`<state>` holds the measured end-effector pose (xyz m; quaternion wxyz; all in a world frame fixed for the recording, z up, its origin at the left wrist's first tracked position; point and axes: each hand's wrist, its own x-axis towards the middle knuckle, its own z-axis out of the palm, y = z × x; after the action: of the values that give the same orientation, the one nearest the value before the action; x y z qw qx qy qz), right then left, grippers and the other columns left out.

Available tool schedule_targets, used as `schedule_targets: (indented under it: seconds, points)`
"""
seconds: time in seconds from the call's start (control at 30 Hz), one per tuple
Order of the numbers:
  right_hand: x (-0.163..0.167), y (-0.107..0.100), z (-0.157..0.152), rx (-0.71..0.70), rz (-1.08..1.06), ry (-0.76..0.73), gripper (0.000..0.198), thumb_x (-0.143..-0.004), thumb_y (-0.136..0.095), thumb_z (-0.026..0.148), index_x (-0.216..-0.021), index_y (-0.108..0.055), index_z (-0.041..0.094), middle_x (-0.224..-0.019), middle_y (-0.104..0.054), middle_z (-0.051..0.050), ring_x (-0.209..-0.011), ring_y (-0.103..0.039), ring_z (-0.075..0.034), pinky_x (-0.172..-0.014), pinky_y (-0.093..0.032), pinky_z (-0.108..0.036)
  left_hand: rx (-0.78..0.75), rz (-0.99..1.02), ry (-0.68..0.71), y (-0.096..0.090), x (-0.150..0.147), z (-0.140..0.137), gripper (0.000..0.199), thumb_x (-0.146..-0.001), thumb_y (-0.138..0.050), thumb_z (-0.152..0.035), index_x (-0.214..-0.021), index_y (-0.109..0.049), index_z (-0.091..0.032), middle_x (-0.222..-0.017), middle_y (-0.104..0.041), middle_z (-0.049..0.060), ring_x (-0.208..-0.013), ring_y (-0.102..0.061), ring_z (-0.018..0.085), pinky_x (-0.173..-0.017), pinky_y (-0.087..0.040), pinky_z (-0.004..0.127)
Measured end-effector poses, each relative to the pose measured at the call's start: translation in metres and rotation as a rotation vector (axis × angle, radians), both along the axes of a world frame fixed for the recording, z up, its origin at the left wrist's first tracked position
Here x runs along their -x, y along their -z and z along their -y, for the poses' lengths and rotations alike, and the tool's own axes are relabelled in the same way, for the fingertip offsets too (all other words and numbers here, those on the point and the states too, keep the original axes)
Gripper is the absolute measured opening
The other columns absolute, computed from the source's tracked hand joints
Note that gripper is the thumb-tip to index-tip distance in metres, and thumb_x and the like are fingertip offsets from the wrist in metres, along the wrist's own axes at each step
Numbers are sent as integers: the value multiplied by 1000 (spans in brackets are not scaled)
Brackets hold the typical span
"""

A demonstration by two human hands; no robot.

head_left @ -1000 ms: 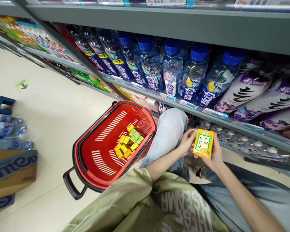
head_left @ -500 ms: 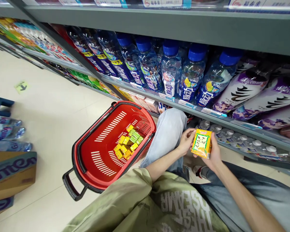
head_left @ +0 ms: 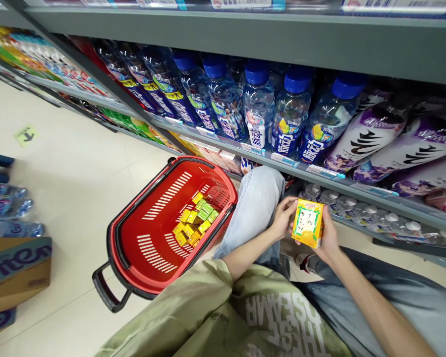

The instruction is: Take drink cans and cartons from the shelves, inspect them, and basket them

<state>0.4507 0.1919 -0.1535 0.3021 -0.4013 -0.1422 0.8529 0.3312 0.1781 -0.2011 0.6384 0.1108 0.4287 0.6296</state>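
Between my two hands is a small yellow carton (head_left: 307, 223) with a green-bordered white panel, dark lettering and an orange fruit picture on its front. My left hand (head_left: 284, 218) grips its left edge, fingers partly behind it. Wrapped around the right side of the carton is my right hand (head_left: 328, 237). A red shopping basket (head_left: 134, 213) with a black handle stands on the floor left of my knee. Several small yellow boxes (head_left: 189, 229) and green boxes (head_left: 205, 211) lie heaped inside it, toward its right side.
Blue-capped drink bottles (head_left: 258, 106) line the shelf ahead, with purple-and-white bottles (head_left: 367, 134) to their right. Clear water bottles (head_left: 367, 213) stand on the lower shelf. At far left are a cardboard box (head_left: 17, 272) and bottles lying on their sides (head_left: 7, 206).
The view has shifted slightly, so the shelf and basket appear a little farther left. The carton has tilted slightly in my hands, and both hands still hold it.
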Motion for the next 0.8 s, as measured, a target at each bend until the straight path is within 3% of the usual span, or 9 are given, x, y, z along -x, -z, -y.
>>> schedule_targets:
  seconds: [0.17, 0.33, 0.47, 0.63, 0.8]
  points:
    - [-3, 2, 3, 28, -45, -55, 63, -86, -62, 66, -127, -63, 18, -91, -78, -12, -80, -77, -34, -59, -63, -46, -14, 142, 63, 6, 2, 3, 56, -64, -85, -56, -101, -63, -19, -55, -57, -8, -27, -31, 3, -31, -22, 19]
    - [-7, 3, 3, 22, -160, -172, 72, -82, -62, 72, -127, -61, 16, -91, -77, -15, -79, -76, -35, -57, -62, -47, -23, 176, 90, 11, 3, 4, 51, -67, -85, -54, -97, -67, -17, -44, -51, -8, -30, -39, 6, -36, -28, 18]
    - [-13, 0, 2, 5, -260, -291, 77, -76, -66, 76, -125, -62, 16, -92, -76, -15, -81, -75, -35, -58, -62, -47, -50, 210, 129, 10, 3, 6, 61, -61, -88, -54, -106, -69, -17, -68, -66, -1, -51, -57, 10, -51, -42, 20]
    - [-15, 4, 7, 26, -367, -373, 80, -73, -63, 82, -117, -66, 15, -86, -75, -13, -73, -74, -32, -51, -60, -42, -220, 322, 247, 7, 3, 13, 81, -56, -90, -56, -123, -67, -18, -89, -68, 5, -78, -64, 19, -72, -49, 28]
    - [-11, 6, 10, 18, -352, -346, 77, -78, -54, 84, -116, -66, 18, -82, -75, -13, -66, -74, -32, -46, -59, -41, -242, 352, 252, 8, 5, 13, 82, -53, -92, -54, -123, -69, -18, -91, -68, 4, -78, -64, 18, -71, -50, 26]
